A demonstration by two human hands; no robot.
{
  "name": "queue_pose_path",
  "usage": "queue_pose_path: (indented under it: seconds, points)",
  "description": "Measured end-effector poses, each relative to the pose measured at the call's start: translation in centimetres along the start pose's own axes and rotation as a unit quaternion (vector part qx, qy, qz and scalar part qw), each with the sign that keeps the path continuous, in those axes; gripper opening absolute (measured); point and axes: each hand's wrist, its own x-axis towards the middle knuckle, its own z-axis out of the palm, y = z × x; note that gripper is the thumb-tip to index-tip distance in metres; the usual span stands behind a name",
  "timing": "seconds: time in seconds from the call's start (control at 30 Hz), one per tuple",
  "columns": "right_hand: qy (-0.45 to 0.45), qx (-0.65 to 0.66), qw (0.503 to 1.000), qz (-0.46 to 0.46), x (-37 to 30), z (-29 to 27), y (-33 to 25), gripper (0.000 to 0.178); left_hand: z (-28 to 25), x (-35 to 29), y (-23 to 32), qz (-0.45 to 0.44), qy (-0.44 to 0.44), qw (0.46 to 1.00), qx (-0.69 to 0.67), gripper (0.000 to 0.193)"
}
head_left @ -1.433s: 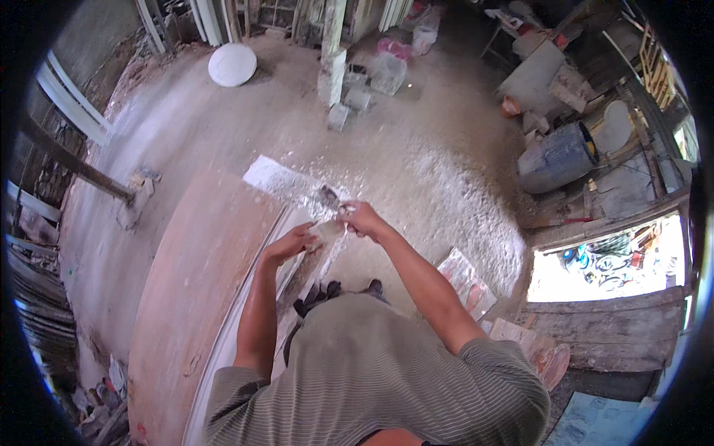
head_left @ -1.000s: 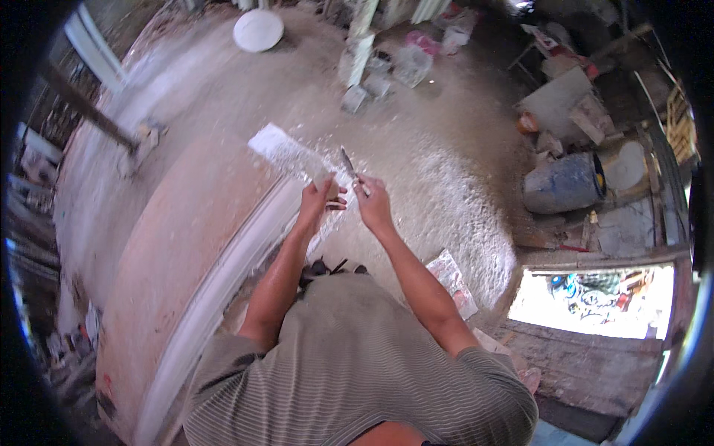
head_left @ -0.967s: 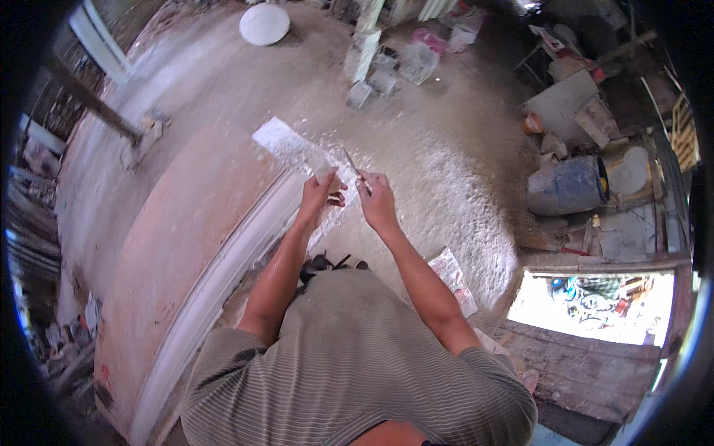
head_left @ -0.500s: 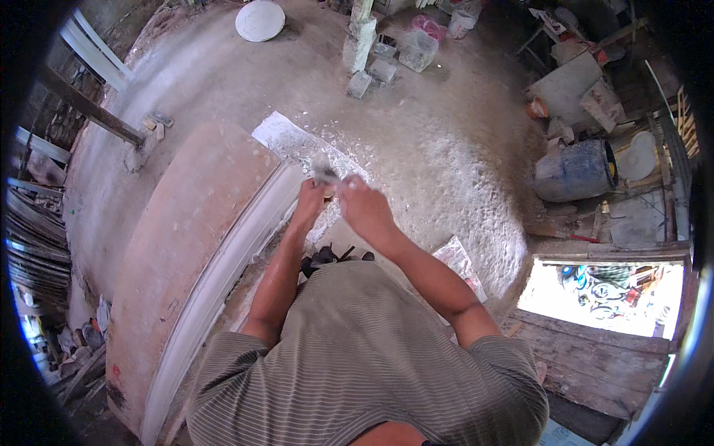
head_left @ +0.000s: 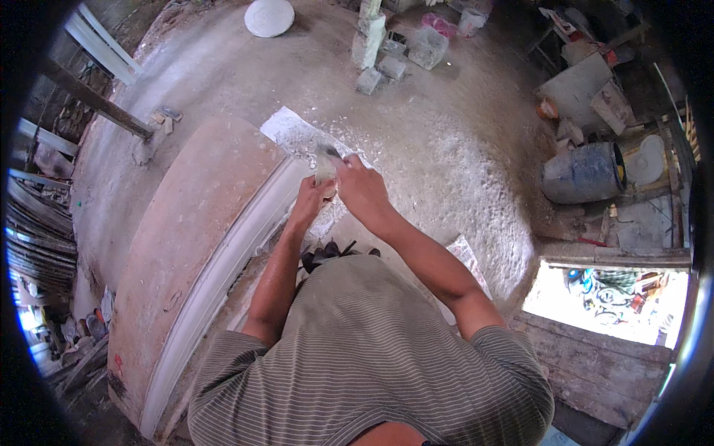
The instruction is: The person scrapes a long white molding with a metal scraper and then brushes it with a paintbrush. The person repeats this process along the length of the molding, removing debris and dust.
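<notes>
My left hand (head_left: 311,199) is closed around the pale, rounded handle of what looks like a scraper; its light flat blade (head_left: 324,169) points away from me. Closed too, my right hand (head_left: 361,190) grips a small grey-bladed scraper (head_left: 329,151), whose blade meets or overlaps the other one. The handle in the right hand is mostly hidden by the fingers. Close by my left forearm runs a long white plaster moulding (head_left: 223,264) along the edge of a curved brown board (head_left: 186,215). Beyond both hands, a white sheet (head_left: 286,128) strewn with plaster crumbs lies on the floor.
A blue barrel (head_left: 584,172) lies on its side at the right, above a bright opening (head_left: 606,301). Several grey blocks (head_left: 392,68) stand by a whitened post (head_left: 367,41). A white round disc (head_left: 269,18) lies far off. A dark pole (head_left: 97,100) stands at the left.
The right hand has shifted slightly, and its blade has swung from lying across between the hands to pointing further away from me. The left hand keeps its hold. My view has shifted slightly.
</notes>
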Motion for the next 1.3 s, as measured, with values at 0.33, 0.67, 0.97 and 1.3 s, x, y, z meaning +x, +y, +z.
queue_pose_path:
  seconds: [0.33, 0.67, 0.97, 1.3]
  points:
    - [-0.096, 0.684, 0.702, 0.174, 2.2, -2.1, 5.4, 0.038, 0.0, -1.9, 4.1, -0.082, -0.234, 0.923, -0.295, 0.028]
    - [-0.087, 0.757, 0.624, 0.174, 1.9, -1.0, 5.5, 0.041, 2.1, -3.7, 2.2, -0.194, -0.279, 0.841, -0.421, 0.067]
    - [0.064, 0.309, 0.941, 0.122, 3.9, 7.0, 8.7, 0.039, -0.4, -1.8, -1.8, -0.111, -0.048, 0.984, -0.13, 0.033]
    - [-0.073, -0.01, 0.996, -0.053, -0.7, 10.3, 0.8, 0.025, -4.2, 2.9, -11.4, -0.087, 0.184, 0.979, -0.024, 0.026]
